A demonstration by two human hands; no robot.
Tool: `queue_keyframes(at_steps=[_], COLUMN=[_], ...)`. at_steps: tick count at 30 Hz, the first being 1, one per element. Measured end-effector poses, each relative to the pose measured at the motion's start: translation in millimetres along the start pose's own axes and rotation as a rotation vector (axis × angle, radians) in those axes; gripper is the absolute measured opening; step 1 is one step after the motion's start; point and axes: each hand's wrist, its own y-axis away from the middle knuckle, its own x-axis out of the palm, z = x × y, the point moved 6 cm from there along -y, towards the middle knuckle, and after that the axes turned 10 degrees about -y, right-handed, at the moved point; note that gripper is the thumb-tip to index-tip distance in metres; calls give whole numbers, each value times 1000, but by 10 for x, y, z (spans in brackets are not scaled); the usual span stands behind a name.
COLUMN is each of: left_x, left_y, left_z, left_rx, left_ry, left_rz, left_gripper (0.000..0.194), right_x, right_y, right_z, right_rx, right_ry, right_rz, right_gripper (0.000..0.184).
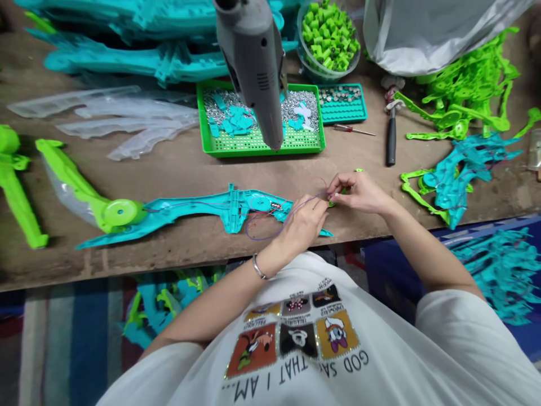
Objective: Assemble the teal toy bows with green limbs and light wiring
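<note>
Just right of centre in the head view, the fingers of the right hand (359,192) pinch what looks like a thin purple wire (262,239); the left hand (305,220) covers part of the teal frame (190,210), mid-frame on the desk (164,172), its grip unclear. Wiring seems in hand; the next move probably calls for untangled slack.

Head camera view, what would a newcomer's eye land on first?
Probably the big grey tool, pointing down at top centre, partly hiding the green tray. Below it, a long turquoise frame lies on the bench, the left hand over its right end and the right hand beside that, seemingly pinching a purple wire. A tub of bright green pieces stands right of the tool.
</note>
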Motion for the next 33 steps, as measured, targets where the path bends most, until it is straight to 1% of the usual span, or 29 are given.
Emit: queue_keyframes(at_steps=[7,14,20,22,25,27,30,33], left_x=[-41,-52,-88,-80,-57,-37,-24,-40], left_y=[-23,-34,-9,7,29,34,28,20], left_z=[10,-3,-8,-20,-59,-83,-99,-106], left_rx=[11,14,-8,18,102,150,175,176], left_ry=[19,0,-50,-83,-185,-266,-340,-332], left_rz=[-27,25,36,46,65,100,164,186], left_gripper=[12,12,14,18,34,41,44,48], right_x=[43,56,54,52,40,21,-1,-19], right_y=[-24,-41,-50,-62,-95,-120,-148,-154], right_z=[-12,62,95,87,62,44,20,-3], right_rx=[-25,-32,-65,-56,-11,25,63,92], right_ry=[81,152,253,271,273,252,202,142], right_rz=[13,61,109,116,121,123,160,204], right_gripper=[9,9,14,15,12,9,13,14])
